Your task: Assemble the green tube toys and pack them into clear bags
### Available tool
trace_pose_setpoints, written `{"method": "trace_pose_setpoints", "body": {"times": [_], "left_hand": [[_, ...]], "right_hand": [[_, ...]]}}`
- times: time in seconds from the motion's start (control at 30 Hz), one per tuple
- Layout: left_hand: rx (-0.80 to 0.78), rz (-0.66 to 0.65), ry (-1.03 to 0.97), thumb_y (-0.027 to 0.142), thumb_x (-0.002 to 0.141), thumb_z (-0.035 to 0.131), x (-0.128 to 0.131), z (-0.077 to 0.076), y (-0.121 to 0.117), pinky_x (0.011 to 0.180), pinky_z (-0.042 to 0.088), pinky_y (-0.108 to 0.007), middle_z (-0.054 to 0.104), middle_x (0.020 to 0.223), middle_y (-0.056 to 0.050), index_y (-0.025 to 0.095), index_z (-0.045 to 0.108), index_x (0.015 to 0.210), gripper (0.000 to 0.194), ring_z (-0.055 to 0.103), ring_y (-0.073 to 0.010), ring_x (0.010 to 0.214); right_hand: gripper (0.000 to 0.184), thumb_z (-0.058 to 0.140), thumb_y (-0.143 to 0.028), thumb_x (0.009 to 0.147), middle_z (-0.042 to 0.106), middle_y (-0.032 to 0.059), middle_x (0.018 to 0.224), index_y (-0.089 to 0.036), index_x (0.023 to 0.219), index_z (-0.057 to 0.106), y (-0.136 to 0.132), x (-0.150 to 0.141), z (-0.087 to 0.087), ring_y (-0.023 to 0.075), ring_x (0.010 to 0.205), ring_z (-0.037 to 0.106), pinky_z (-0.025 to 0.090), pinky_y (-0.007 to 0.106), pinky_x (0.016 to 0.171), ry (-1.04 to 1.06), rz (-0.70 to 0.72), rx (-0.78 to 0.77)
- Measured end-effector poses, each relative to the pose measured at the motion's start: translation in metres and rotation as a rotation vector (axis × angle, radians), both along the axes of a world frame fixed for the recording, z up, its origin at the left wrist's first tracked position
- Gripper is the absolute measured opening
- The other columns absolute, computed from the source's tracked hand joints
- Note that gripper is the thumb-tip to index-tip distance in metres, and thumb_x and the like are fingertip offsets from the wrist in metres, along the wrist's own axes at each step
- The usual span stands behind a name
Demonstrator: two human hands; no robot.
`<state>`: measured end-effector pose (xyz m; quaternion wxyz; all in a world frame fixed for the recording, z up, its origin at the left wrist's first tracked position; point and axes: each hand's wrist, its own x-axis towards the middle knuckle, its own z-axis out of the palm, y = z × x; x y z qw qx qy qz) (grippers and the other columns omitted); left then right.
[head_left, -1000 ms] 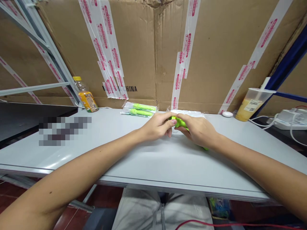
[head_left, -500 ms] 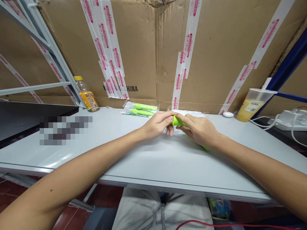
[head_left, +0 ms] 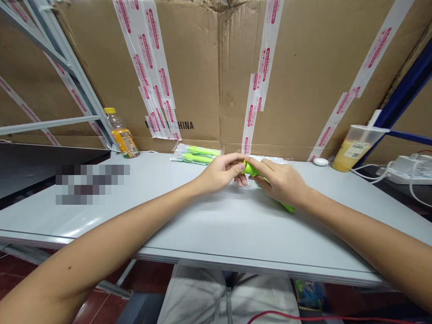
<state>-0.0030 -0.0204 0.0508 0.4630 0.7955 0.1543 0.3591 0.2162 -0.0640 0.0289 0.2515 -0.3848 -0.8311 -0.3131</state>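
Note:
A lime-green stick with a ribbed end (head_left: pixel 250 168) is held between my two hands, tilted so its smooth lower end (head_left: pixel 287 207) shows below my right wrist. My left hand (head_left: pixel 221 173) pinches the ribbed tip between thumb and fingers. My right hand (head_left: pixel 281 180) is closed over the middle, which hides most of the stick. A bit of clear plastic (head_left: pixel 247 183) shows under the hands; its shape is hard to make out. Just behind my left hand lie green sticks in clear bags (head_left: pixel 199 157).
On the grey table (head_left: pixel 216 229), a juice bottle (head_left: pixel 124 135) stands back left. At the back right are a cup of yellow drink (head_left: pixel 354 148), a white oval object (head_left: pixel 320 161) and a power strip (head_left: pixel 408 171) with cables. A taped cardboard sheet (head_left: pixel 202 67) closes off the back.
My hands stay in almost the same place. The fingers have shifted slightly, and a little more of the ribbed end and lower end of the green stick shows.

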Motion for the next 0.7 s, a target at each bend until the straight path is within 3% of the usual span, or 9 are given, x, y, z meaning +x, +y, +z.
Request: {"method": "trace_pose_setpoints", "body": {"times": [0.13,0.2,0.4,0.47,0.57,0.7], "left_hand": [[0.017,0.053,0.003,0.042,0.092,0.063,-0.001,0.003,0.001,0.067,0.06,-0.032,0.072,0.073,-0.006,0.01,0.059,0.123,0.044,0.071,-0.0172,0.067],[0.103,0.09,0.033,0.039,0.093,0.062,-0.003,0.004,0.002,0.067,0.059,-0.031,0.072,0.074,-0.006,0.011,0.059,0.124,0.042,0.07,-0.0161,0.067],[0.739,0.335,0.18,0.028,0.09,0.064,-0.018,0.008,0.014,0.073,0.054,-0.027,0.072,0.091,-0.005,0.015,0.065,0.115,0.028,0.066,-0.0122,0.073],[0.868,0.371,0.194,0.026,0.09,0.064,-0.022,0.01,0.018,0.072,0.052,-0.026,0.071,0.089,-0.004,0.015,0.064,0.112,0.025,0.065,-0.0114,0.072],[0.891,0.382,0.198,0.026,0.09,0.064,-0.024,0.01,0.022,0.07,0.052,-0.024,0.071,0.089,-0.003,0.016,0.061,0.11,0.022,0.066,-0.011,0.073],[0.825,0.396,0.191,0.027,0.089,0.065,-0.025,0.007,0.026,0.072,0.054,-0.024,0.07,0.094,-0.003,0.017,0.057,0.111,0.025,0.068,-0.0112,0.076]], "right_hand": [[0.044,0.044,-0.027,0.101,0.068,0.0072,0.092,-0.019,0.144,0.045,0.001,0.001,0.002,0.017,0.068,0.06,0.031,0.027,0.051,0.048,-0.002,-0.023],[0.041,0.044,-0.029,0.101,0.069,0.0071,0.092,-0.018,0.141,0.048,0.002,0.002,0.003,0.0173,0.069,0.061,0.033,0.027,0.052,0.073,0.01,-0.022],[0.041,0.048,-0.033,0.1,0.072,0.0099,0.101,-0.016,0.137,0.048,0.011,0.011,0.003,0.0188,0.072,0.066,0.043,0.028,0.058,0.173,0.044,0.014],[0.042,0.05,-0.032,0.099,0.072,0.0119,0.109,-0.015,0.137,0.048,0.015,0.015,0.001,0.0207,0.08,0.069,0.047,0.029,0.061,0.199,0.052,0.019],[0.044,0.053,-0.031,0.096,0.072,0.0131,0.116,-0.015,0.137,0.049,0.021,0.022,0.0,0.0221,0.085,0.07,0.049,0.031,0.062,0.227,0.033,0.035],[0.045,0.056,-0.03,0.094,0.073,0.0115,0.114,-0.015,0.136,0.051,0.024,0.027,-0.001,0.0206,0.078,0.07,0.05,0.031,0.062,0.257,0.001,0.029]]}}
